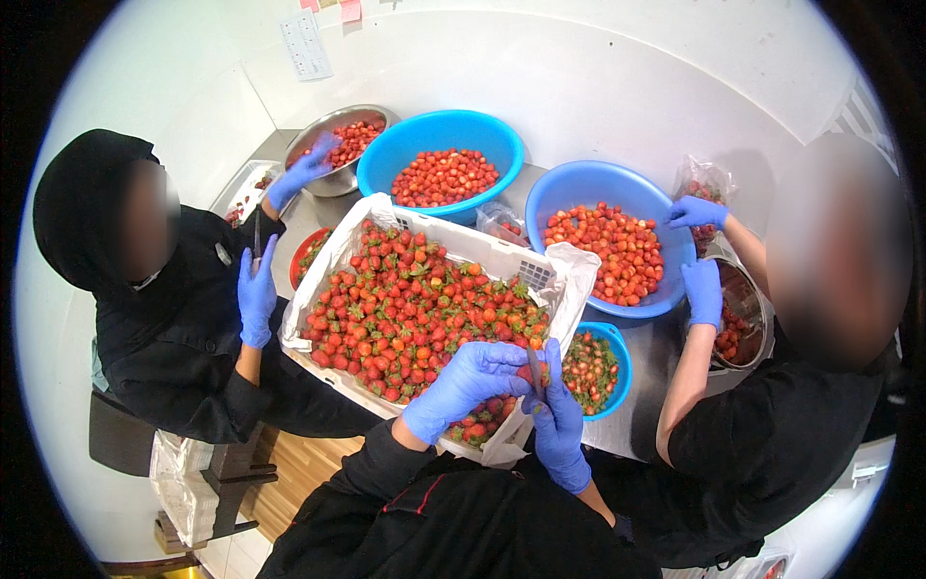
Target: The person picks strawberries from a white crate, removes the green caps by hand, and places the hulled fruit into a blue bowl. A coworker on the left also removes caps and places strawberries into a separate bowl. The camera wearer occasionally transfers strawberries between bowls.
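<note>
Blue-gloved, my left hand [466,383] grips a strawberry [525,373] above the near right corner of the crate. In my right hand [563,434], also gloved, is a small knife [536,370], its blade up against that berry. My fingers partly hide the fruit and the knife's handle. Below and left of my hands, a white plastic crate [293,318] lined with paper holds a heap of strawberries with green leaves [412,304]. Just right of my right hand, a small light-blue bowl [623,362] contains cut green strawberry tops [589,373].
Two big blue basins [441,127] [571,184] of hulled strawberries stand behind the crate. A steel bowl [336,187] and a red bowl [295,264] are at left. Gloved co-workers sit left [181,362] and right [781,441], the left one with a knife. A steel pot [756,318] stands right.
</note>
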Action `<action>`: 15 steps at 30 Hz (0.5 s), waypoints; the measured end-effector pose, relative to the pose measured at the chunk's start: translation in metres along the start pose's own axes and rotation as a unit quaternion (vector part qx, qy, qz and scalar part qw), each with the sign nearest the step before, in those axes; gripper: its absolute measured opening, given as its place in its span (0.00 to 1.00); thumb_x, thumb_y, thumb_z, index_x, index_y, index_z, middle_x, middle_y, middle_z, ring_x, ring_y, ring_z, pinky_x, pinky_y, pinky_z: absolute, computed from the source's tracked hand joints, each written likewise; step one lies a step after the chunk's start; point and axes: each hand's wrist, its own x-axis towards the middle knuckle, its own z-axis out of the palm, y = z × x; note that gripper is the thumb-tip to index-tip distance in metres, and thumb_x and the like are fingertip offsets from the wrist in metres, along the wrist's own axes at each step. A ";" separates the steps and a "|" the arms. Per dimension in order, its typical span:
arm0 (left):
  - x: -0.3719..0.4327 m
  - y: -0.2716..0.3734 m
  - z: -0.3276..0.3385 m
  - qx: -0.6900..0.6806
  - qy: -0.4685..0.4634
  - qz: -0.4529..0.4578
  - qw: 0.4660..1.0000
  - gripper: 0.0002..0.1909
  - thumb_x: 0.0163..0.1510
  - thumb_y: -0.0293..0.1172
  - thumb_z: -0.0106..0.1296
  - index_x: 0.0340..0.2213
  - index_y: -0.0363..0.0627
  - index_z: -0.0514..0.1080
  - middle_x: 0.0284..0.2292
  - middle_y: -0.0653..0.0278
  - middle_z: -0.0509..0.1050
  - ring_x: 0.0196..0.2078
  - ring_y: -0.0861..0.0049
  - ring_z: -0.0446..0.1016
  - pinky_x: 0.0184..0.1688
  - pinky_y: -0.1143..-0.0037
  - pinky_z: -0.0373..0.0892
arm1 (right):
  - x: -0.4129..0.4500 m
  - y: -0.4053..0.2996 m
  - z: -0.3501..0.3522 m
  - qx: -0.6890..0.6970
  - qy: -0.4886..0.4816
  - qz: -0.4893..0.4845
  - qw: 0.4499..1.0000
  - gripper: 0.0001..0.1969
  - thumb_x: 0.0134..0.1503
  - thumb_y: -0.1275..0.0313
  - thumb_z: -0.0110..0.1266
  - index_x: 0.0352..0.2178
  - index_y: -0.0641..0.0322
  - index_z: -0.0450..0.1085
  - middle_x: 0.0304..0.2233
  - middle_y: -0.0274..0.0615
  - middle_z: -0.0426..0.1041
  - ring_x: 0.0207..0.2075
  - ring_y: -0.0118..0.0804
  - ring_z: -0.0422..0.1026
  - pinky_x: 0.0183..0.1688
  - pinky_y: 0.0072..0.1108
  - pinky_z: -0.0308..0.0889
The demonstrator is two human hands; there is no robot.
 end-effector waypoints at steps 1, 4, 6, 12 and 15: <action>0.000 0.001 0.001 0.018 0.017 -0.039 0.999 0.19 0.45 0.17 0.58 0.42 0.32 0.71 0.37 0.58 0.76 0.39 0.79 0.75 0.43 0.78 0.72 | 0.000 0.002 0.001 0.016 0.005 -0.002 1.000 0.32 0.63 0.63 0.40 0.62 0.70 0.42 0.49 0.44 0.67 0.28 0.22 0.65 0.30 0.14 0.62; 0.004 0.002 0.005 0.086 -0.003 -0.021 0.996 0.20 0.45 0.17 0.59 0.43 0.33 0.71 0.37 0.58 0.76 0.39 0.79 0.75 0.42 0.78 0.72 | -0.004 0.003 0.000 0.200 0.027 0.101 0.974 0.29 0.59 0.74 0.40 0.62 0.66 0.46 0.53 0.45 0.65 0.31 0.27 0.68 0.37 0.19 0.65; 0.008 0.001 0.008 0.075 -0.031 0.006 0.997 0.20 0.46 0.18 0.59 0.43 0.34 0.71 0.38 0.58 0.76 0.40 0.78 0.75 0.43 0.78 0.72 | -0.007 0.004 -0.003 0.224 0.065 0.153 0.960 0.28 0.60 0.75 0.39 0.62 0.66 0.46 0.49 0.40 0.67 0.30 0.22 0.66 0.35 0.15 0.63; 0.089 0.032 0.018 0.201 0.029 0.167 0.965 0.16 0.49 0.23 0.57 0.42 0.36 0.72 0.40 0.61 0.75 0.43 0.76 0.73 0.47 0.77 0.69 | -0.020 0.028 -0.033 0.180 0.167 0.278 0.929 0.28 0.61 0.75 0.38 0.63 0.59 0.45 0.40 0.34 0.68 0.27 0.19 0.61 0.30 0.11 0.58; 0.158 0.060 0.015 0.396 0.043 0.361 0.843 0.31 0.50 0.27 0.56 0.55 0.44 0.61 0.55 0.54 0.62 0.53 0.70 0.67 0.50 0.74 0.67 | -0.023 0.046 -0.043 0.070 0.196 0.258 0.943 0.27 0.62 0.74 0.39 0.62 0.55 0.47 0.43 0.37 0.66 0.28 0.21 0.58 0.29 0.13 0.55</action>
